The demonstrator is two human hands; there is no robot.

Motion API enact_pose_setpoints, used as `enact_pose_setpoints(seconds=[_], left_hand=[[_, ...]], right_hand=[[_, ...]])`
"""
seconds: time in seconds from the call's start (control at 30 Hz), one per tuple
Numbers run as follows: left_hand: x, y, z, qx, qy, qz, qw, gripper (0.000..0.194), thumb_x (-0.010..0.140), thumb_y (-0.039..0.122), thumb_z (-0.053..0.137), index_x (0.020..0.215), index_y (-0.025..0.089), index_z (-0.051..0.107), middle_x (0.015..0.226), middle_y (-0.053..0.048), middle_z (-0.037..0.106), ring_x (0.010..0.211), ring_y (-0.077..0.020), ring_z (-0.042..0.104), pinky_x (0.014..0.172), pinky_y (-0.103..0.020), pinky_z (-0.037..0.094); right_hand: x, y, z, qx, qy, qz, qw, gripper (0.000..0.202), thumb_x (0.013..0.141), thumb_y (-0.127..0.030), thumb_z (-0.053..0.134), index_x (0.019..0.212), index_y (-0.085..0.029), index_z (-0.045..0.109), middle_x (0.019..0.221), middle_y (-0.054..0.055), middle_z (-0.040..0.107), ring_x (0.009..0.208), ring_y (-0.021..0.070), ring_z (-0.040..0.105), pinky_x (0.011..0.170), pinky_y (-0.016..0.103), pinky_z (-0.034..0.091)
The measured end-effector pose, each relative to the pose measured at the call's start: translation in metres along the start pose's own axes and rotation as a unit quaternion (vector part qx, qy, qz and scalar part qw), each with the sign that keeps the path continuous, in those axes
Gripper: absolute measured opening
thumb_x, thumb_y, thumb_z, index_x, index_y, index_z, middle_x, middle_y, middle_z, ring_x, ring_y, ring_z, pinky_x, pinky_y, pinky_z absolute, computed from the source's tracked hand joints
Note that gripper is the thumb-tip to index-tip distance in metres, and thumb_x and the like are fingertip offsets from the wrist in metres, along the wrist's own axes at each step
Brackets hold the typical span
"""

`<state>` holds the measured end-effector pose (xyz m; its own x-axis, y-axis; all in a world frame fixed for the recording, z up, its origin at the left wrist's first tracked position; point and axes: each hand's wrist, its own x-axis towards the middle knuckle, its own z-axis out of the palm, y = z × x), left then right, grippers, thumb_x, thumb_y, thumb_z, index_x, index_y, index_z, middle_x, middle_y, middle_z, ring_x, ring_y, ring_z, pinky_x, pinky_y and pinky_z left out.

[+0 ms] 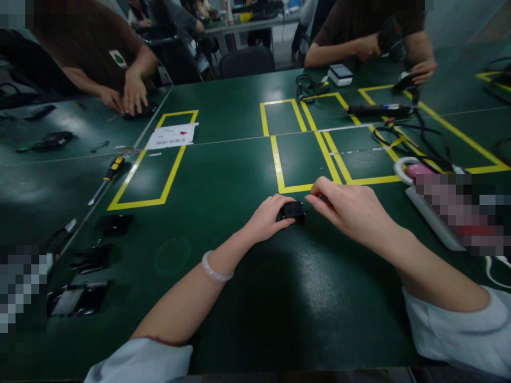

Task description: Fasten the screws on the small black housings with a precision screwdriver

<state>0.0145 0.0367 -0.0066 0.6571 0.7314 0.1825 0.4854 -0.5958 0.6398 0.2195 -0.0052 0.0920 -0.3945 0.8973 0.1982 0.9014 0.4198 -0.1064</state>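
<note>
Left hand: thumb and fingers closed narrowly around the left end of a small black box-shaped part; that much I can read from my end.
Right hand: thumb and forefinger drawn almost together, just beside the part's right end. Something thin and dark shows in the gap; I cannot tell whether it is gripped.
Black part: on the dark green table, between its near edge and the near end of a yellow tape rectangle, well apart from the left and right edges.
Step in hand: I judge it to be fine fingertip work at the part's right end, with the other hand bracing.
Next move: to my mind it calls for a steady brace and a small, controlled motion of the pinching fingers.
Screwdriver: a yellow-and-black-handled screwdriver lies well apart, toward the table's left side.
Near left corner: a flat black piece lies toward it.
Far edge: two co-workers handle dark objects there.
</note>
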Motion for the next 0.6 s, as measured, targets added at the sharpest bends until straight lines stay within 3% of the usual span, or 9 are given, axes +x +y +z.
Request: enact_pose_setpoints(seconds=[0.37,0.6], left_hand=[[0.0001,0.0012,-0.0016,0.002,-0.001,0.001,1.000,0.036,0.088,0.034,0.060,0.120,0.020,0.051,0.120,-0.008,0.057,0.112,-0.0248,0.053,0.097,-0.038,0.042],[-0.0003,0.0005,-0.0007,0.001,0.001,0.000,1.000,0.037,0.088,0.033,0.060,0.121,0.021,0.051,0.120,-0.008,0.057,0.112,-0.0246,0.053,0.098,-0.038,0.042]], right_hand=[[-0.0003,-0.0011,0.0003,0.010,0.004,0.001,1.000,0.020,0.094,-0.030,0.036,0.100,-0.018,0.051,0.072,0.001,0.065,0.059,0.0162,0.059,0.051,0.027,0.027],[0.0006,-0.0025,-0.0015,0.017,-0.015,-0.003,1.000,0.027,0.097,-0.040,0.035,0.094,-0.020,0.052,0.078,0.003,0.068,0.066,0.0183,0.064,0.051,0.027,0.026]])
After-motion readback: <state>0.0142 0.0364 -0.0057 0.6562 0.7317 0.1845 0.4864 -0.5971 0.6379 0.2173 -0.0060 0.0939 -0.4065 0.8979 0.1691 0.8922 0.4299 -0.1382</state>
